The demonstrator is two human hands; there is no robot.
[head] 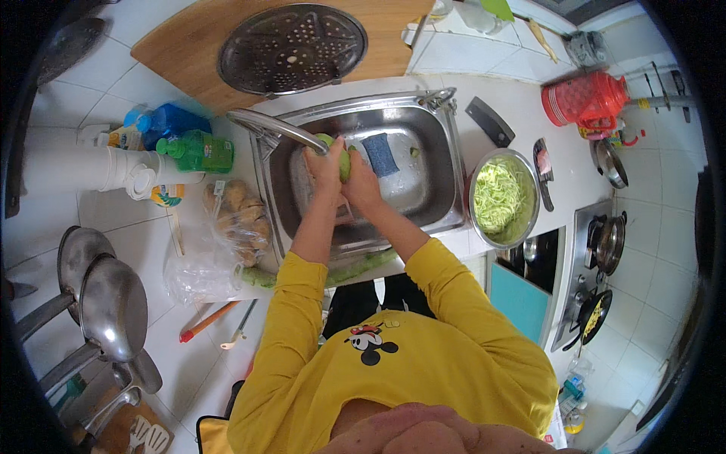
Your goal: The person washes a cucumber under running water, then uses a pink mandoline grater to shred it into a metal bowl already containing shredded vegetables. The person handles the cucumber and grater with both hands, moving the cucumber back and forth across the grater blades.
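Note:
Over the sink [459, 193], my left hand [325, 170] and my right hand [362, 183] are close together, both gripping a pale green vegetable [345, 167]. The fingers hide much of it. The curved metal faucet spout [283, 126] ends right above my left hand; whether water runs is hard to tell. On the sink floor lies a dark blue scouring cloth [381, 154], with a small green scrap [414, 151] to its right. Right of the sink stands a metal bowl [532, 227] holding pale green vegetable shreds [499, 193].
A cleaver [490, 122] and a smaller knife [545, 193] lie near the bowl. Long green vegetable pieces [363, 268] rest along the counter's front edge. Left are a bag of brown tubers [241, 218] and a green soap bottle [204, 152]. Pans [610, 244] sit on the stove [573, 289].

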